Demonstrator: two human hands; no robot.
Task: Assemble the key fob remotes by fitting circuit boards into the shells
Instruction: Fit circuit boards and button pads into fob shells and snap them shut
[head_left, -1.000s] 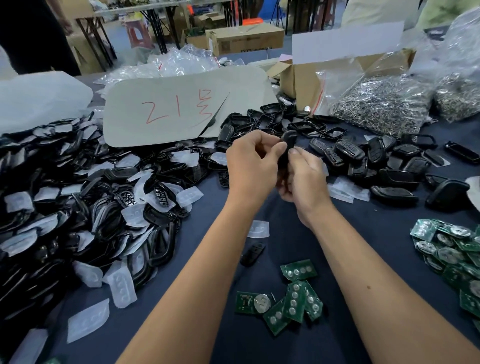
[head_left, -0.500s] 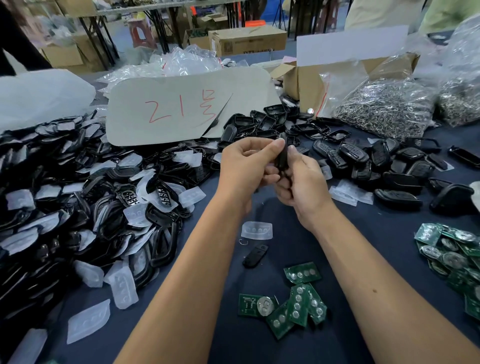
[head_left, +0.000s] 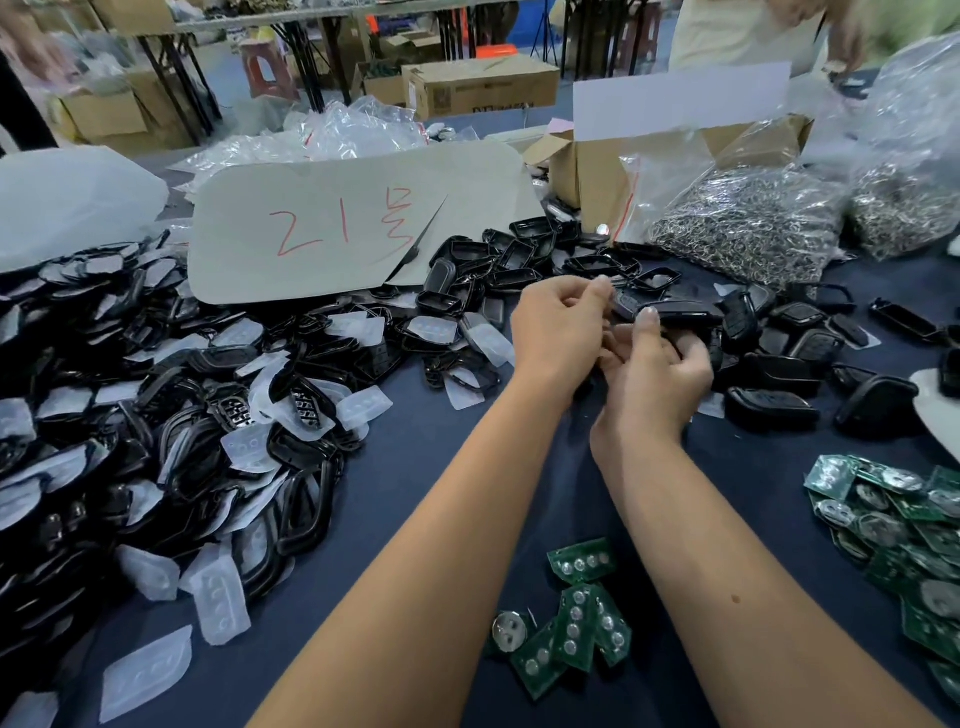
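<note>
hands shifted right, key fob tipped flat

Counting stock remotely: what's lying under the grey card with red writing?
Under the grey card, black shells poke out at its right edge and clear bags behind. Whatever lies beneath its middle is covered.

red "21" handwritten on grey card.

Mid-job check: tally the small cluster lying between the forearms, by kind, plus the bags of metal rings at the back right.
Green circuit boards: 4
Round silver disc: 1
Bags of metal rings: 2
Total: 7
</note>
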